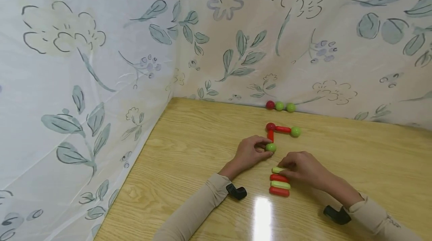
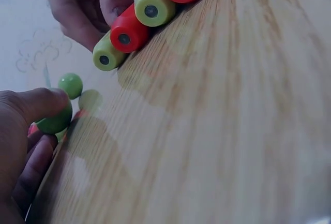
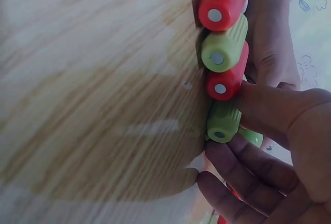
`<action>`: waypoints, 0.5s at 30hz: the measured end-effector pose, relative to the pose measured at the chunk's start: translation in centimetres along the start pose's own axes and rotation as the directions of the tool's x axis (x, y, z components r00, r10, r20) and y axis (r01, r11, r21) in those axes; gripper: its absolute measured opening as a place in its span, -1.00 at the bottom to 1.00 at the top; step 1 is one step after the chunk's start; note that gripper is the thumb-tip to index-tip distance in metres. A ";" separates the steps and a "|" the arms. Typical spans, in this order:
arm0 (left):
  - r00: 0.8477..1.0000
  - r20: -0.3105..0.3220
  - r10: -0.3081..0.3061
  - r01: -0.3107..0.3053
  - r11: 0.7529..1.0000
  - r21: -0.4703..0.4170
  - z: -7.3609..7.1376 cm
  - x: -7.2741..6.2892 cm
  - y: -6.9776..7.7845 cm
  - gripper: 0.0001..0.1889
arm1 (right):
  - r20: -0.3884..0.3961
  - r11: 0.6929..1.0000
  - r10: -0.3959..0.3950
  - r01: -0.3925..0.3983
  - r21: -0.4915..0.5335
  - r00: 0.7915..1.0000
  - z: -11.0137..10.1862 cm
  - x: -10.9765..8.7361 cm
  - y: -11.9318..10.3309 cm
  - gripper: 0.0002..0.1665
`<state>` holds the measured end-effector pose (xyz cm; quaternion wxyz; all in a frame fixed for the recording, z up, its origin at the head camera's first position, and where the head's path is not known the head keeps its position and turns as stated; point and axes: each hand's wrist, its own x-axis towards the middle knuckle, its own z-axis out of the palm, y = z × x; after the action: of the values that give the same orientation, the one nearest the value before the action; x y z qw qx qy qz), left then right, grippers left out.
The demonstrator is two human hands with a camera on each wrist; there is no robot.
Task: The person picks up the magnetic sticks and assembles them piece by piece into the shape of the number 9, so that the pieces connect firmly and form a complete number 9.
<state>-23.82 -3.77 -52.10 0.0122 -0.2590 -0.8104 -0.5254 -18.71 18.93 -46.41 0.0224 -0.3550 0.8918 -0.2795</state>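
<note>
My left hand (image 1: pixel 249 152) pinches a green ball (image 1: pixel 271 147) between thumb and fingers. That ball sits at the near end of a red magnetic rod (image 1: pixel 270 136), which runs to a red ball (image 1: pixel 270 127). From the red ball a second red rod (image 1: pixel 283 129) leads right to another green ball (image 1: pixel 295 132). My right hand (image 1: pixel 305 168) grips the farthest rod of a short row, a light green magnetic rod (image 3: pixel 223 121). Nearer in the row lie a red rod (image 3: pixel 227 81), a green rod (image 3: pixel 223 48) and another red rod (image 1: pixel 279 191). Round metal discs show in the rod ends.
Along the table's back edge sit a red ball (image 1: pixel 270 105), a green ball (image 1: pixel 279 106) and a second green ball (image 1: pixel 290 107). A flowered cloth (image 1: pixel 236 57) hangs behind and to the left of the wooden table (image 1: pixel 189 128).
</note>
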 end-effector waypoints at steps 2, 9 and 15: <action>1.000 -0.003 0.004 -0.004 1.000 0.002 0.0 0.0 0.0 -0.65 | 0.007 1.000 -0.001 0.001 -0.009 1.000 0.0 0.0 0.0 -0.84; 1.000 -0.001 0.005 -0.005 1.000 0.011 -0.1 -0.1 0.1 -0.65 | 0.015 0.999 0.020 -0.020 -0.030 1.000 -0.1 -0.1 -0.1 -0.81; 1.000 -0.001 0.013 -0.013 0.999 0.043 -0.1 -0.2 -0.1 -0.65 | 0.010 0.998 0.037 -0.037 -0.049 0.999 -0.1 -0.2 -0.1 -0.77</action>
<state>-23.71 -3.98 -52.14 0.0218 -0.2638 -0.8199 -0.5077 -18.54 19.04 -46.30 0.0239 -0.3405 0.9046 -0.2553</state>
